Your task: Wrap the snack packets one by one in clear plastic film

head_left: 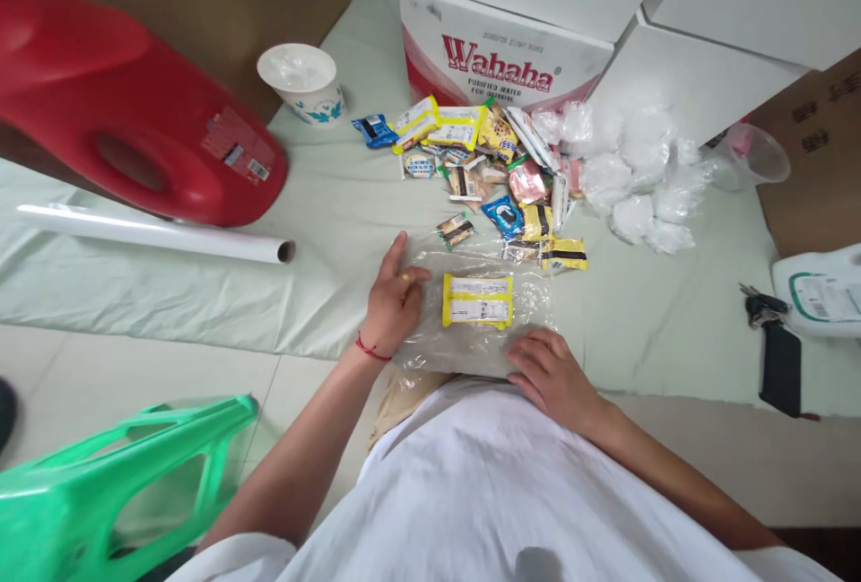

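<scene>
A clear plastic sheet [430, 344] lies spread at the table's front edge, with a yellow snack packet [477, 299] on it, label side up. My left hand [395, 299] rests on the sheet's left side, index finger stretched out and a ring on one finger. On the lower right part of the sheet lies my right hand [548, 371], its fingers extended and slightly apart. Just beyond the sheet sits a small brown-and-green snack packet [456, 230]. Behind it is a loose pile of wrapped snacks [471, 178], among them a blue packet [503, 217].
Several plastic-wrapped bundles [632, 160] sit right of the pile, before a Wahaba-style printed Wahaha carton [504, 57]. A paper cup [300, 84], red jug [134, 116] and white roll [161, 235] stand or lie left. Keys [762, 306] and a white bottle [821, 291] are right; a green stool [121, 483] is below left.
</scene>
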A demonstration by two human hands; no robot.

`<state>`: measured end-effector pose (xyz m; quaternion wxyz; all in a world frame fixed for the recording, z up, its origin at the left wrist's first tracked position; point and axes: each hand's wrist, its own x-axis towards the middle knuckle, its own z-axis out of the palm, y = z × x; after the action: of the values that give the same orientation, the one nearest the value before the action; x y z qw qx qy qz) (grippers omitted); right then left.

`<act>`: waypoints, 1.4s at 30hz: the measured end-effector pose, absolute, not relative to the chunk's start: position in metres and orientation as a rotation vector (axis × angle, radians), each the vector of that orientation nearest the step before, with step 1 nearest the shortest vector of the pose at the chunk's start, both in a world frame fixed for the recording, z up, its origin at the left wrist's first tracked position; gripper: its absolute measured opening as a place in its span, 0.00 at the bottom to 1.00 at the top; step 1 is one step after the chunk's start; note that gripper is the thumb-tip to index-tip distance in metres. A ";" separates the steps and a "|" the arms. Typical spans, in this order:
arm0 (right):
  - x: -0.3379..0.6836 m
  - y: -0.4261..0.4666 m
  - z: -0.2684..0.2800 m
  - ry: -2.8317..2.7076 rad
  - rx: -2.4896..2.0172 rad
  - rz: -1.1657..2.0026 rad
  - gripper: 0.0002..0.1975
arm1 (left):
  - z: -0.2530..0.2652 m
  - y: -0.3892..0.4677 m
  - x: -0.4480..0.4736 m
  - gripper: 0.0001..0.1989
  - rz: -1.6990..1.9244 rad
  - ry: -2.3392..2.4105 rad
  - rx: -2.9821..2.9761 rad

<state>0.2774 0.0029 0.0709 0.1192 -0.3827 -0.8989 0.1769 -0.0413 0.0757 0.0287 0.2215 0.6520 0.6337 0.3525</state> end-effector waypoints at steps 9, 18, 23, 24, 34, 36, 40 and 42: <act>0.257 0.094 0.114 -2.450 -1.088 0.879 0.15 | 0.025 0.086 -0.046 0.18 0.783 1.806 1.892; 0.236 0.167 0.092 -2.352 -1.508 1.236 0.14 | 0.039 0.076 -0.066 0.17 0.933 1.651 1.892; 0.240 0.166 0.080 -2.266 -1.476 1.341 0.18 | 0.058 0.028 -0.068 0.13 1.375 2.052 1.842; 0.241 0.165 0.079 -2.257 -1.469 1.349 0.18 | 0.063 0.015 -0.062 0.13 1.494 2.132 1.886; 0.245 0.170 0.080 -2.242 -1.468 1.412 0.21 | 0.070 0.028 0.032 0.17 0.945 1.485 2.490; 0.253 0.175 0.087 -2.310 -1.503 1.364 0.19 | 0.062 0.045 0.028 0.18 0.814 1.623 2.413; 0.253 0.188 0.112 -2.426 -1.623 0.926 0.12 | 0.055 0.058 0.015 0.18 0.691 1.558 2.417; 0.237 0.198 0.123 -2.493 -1.546 0.664 0.11 | 0.056 0.057 0.012 0.18 0.690 1.525 2.440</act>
<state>0.2367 0.1975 0.1228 0.0669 -0.5129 -0.8270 0.2202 0.0124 0.0573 0.0564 0.0911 0.8213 0.5131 0.2323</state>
